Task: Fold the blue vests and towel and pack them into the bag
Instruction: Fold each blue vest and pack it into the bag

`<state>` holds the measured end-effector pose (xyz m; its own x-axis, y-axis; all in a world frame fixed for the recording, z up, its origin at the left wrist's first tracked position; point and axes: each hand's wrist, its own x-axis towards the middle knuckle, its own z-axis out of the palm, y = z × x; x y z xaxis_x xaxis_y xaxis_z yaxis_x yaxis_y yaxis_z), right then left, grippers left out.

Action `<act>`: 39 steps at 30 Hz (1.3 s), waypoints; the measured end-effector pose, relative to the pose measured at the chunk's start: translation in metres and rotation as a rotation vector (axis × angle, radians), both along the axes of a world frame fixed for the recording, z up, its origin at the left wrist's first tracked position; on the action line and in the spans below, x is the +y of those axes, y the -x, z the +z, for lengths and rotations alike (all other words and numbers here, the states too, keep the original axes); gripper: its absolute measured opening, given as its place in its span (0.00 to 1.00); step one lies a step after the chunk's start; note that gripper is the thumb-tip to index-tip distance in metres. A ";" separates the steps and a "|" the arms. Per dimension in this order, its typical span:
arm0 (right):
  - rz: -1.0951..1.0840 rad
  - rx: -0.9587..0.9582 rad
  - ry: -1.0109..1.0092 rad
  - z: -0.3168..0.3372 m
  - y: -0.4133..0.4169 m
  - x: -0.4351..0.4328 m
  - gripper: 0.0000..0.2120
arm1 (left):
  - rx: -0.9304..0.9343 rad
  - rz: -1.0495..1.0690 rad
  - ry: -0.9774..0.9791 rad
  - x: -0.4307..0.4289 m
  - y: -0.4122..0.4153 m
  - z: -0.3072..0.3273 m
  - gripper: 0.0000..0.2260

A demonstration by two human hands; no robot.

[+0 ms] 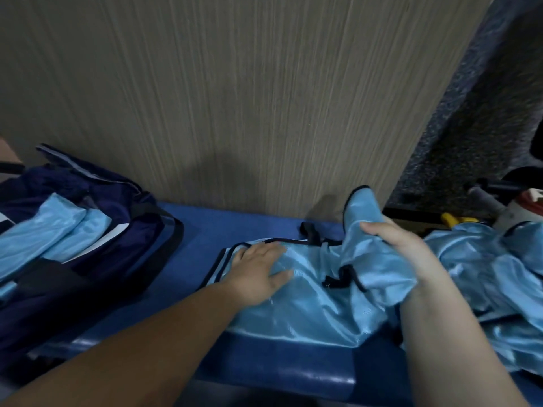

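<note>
A shiny light-blue vest with dark trim lies spread on the blue bench. My left hand presses flat on its left part, fingers apart. My right hand grips a bunched-up part of the same vest and lifts it above the bench. More light-blue vests lie in a crumpled heap on the right. At the left, the dark navy bag stands open, with folded light-blue vests inside it. I see no towel.
A wood-grain panel rises right behind the bench. At the far right, past the panel, stand a white and red object and something yellow on a dark speckled floor.
</note>
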<state>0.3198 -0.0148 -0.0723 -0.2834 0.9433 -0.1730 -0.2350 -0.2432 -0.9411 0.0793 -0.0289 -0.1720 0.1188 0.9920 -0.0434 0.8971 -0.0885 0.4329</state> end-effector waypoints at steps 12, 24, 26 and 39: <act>0.258 -0.355 -0.065 -0.041 0.129 -0.018 0.42 | -1.122 0.398 0.328 -0.015 0.039 0.046 0.26; 0.084 -0.849 -0.390 -0.045 0.110 -0.011 0.14 | -0.707 0.489 0.139 -0.015 0.065 0.033 0.12; -0.033 -1.000 -0.512 -0.053 0.098 -0.004 0.11 | -0.608 0.441 0.121 -0.016 0.072 0.034 0.15; -0.136 -1.039 -0.356 -0.079 0.064 0.028 0.13 | 0.154 -0.092 -0.156 -0.022 0.021 0.028 0.22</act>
<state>0.2559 0.0136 -0.1511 -0.0472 0.9987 0.0209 0.7058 0.0482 -0.7067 0.0584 -0.0512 -0.1436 0.2131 0.9734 0.0847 0.9366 -0.2282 0.2661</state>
